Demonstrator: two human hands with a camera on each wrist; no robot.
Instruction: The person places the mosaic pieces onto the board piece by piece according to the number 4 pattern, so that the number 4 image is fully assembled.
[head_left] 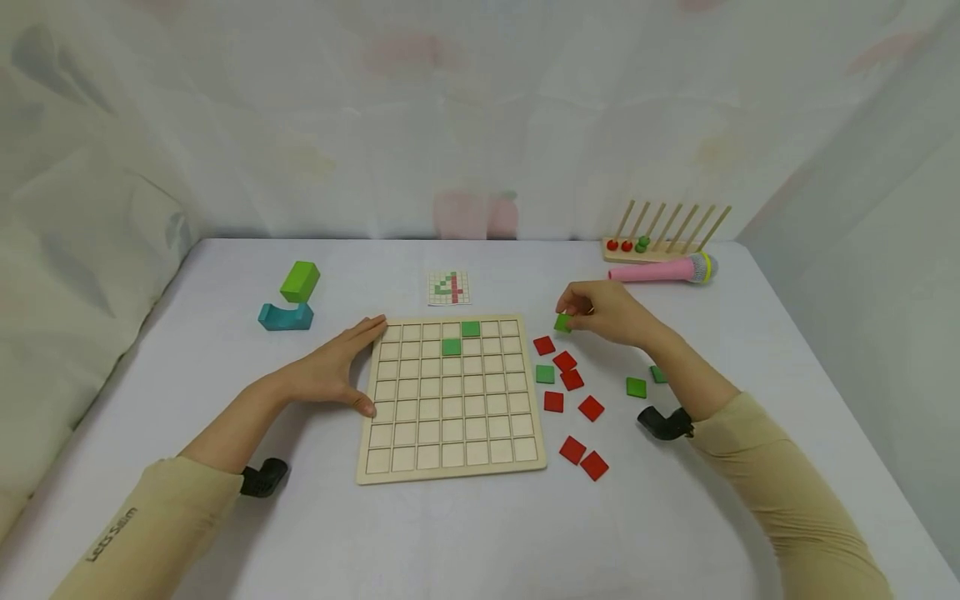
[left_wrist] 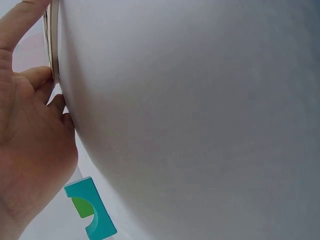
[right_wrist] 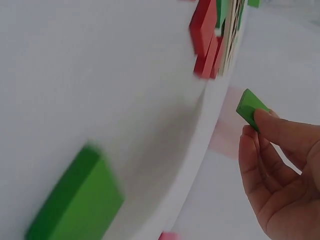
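My right hand (head_left: 611, 312) pinches a green square tile (head_left: 562, 322) between thumb and fingers, to the right of the board's upper corner. The right wrist view shows this tile (right_wrist: 250, 107) held above the table. A wooden grid board (head_left: 452, 473) lies in front of me, with two green tiles (head_left: 470, 329) set in cells of its upper rows. My left hand (head_left: 330, 367) rests against the board's left edge, fingers at the top corner and thumb lower down; the left wrist view shows the fingers (left_wrist: 37, 76) at that edge.
Several red tiles (head_left: 572, 450) and a few green tiles (head_left: 636, 387) lie right of the board. Behind it lies a small pattern card (head_left: 449, 288). A peg counter (head_left: 645, 254) and pink toy microphone (head_left: 652, 272) stand back right; a green block (head_left: 300, 282) and teal arch block (head_left: 286, 317) sit left.
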